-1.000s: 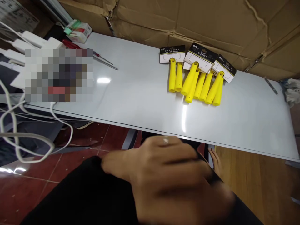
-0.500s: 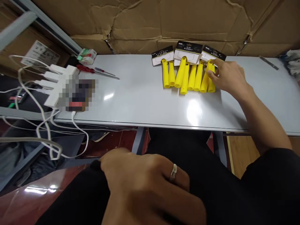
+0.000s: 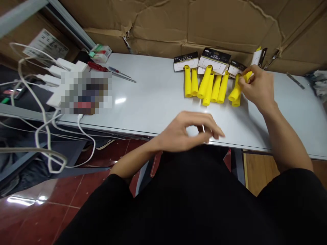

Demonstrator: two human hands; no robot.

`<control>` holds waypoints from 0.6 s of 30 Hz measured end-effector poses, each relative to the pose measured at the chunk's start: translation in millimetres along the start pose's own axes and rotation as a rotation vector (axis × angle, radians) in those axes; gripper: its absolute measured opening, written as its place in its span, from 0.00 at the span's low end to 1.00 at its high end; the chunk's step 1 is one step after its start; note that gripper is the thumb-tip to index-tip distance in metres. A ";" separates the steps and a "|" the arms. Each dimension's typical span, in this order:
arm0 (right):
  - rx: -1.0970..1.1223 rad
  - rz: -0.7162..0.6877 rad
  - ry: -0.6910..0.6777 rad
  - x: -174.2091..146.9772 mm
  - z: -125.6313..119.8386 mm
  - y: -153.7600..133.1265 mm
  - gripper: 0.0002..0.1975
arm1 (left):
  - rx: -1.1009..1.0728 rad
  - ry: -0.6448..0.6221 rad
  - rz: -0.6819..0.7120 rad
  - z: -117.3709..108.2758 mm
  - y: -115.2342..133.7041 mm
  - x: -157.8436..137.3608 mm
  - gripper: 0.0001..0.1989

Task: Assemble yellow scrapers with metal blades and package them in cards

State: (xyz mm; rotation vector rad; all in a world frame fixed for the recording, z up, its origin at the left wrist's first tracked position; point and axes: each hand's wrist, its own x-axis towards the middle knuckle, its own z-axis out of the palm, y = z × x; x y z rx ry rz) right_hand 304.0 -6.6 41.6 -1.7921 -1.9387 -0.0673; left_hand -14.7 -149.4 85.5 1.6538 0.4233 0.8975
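Note:
Several yellow tubular plastic handles (image 3: 202,81) lie side by side on the white table, with black-and-white header cards (image 3: 214,59) at their far ends. At the right end of the row, my right hand (image 3: 258,86) pinches one yellow handle (image 3: 236,92). Its card (image 3: 257,57) is tilted up beyond the knuckles, and my fingers cover the middle of the handle. Another handle lies partly beneath it. My left hand (image 3: 185,131) hovers over the table's front edge, its fingers loosely curved and apart. It holds nothing.
On the left, a white power strip (image 3: 56,98) with several plugged-in cables stands beside a blurred-out object (image 3: 88,97). Screwdrivers (image 3: 120,73) and a small box (image 3: 102,53) lie behind them. Cardboard (image 3: 158,30) walls the back; a metal strip (image 3: 295,81) rests far right.
My left hand has risen from my lap to the table edge. My right hand has taken hold of the rightmost handle and tipped its card up. The view has shifted slightly.

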 end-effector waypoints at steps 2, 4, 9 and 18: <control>0.029 -0.014 0.125 -4.0 -8.2 3.7 0.15 | 0.005 0.143 -0.072 -18.3 -16.3 23.7 0.05; 0.069 -0.075 0.263 -10.3 -13.0 4.0 0.19 | -0.030 0.267 -0.086 -38.8 -31.8 50.4 0.08; -0.021 -0.402 0.432 -23.2 -4.2 3.0 0.22 | -0.069 0.371 -0.097 -86.4 -48.9 107.9 0.21; -0.117 -0.760 0.301 -34.8 18.0 0.0 0.12 | -0.095 0.412 -0.134 -87.1 -75.6 92.7 0.14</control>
